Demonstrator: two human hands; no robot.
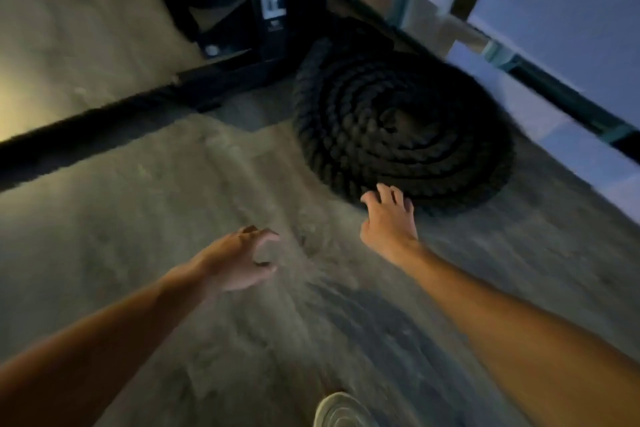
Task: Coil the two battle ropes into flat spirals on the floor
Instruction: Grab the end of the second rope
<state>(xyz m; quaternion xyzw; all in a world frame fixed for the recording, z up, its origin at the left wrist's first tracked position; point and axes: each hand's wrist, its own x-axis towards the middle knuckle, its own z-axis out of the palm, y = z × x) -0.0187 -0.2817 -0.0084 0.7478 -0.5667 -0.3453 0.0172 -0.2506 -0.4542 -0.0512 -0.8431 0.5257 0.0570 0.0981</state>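
Rope coiled flat beside the black rack.
I see my right hand spread at its edge, my left hand half-curled, empty.

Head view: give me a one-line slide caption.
Right hand reaches the coiled battle rope beside a black rack; left hand empty.

Floor: grey, mottled concrete, blurred. On it: black battle rope coiled in a flat spiral, just beside black rack base; rack upright marked "RO". Shoe toe at bottom edge.
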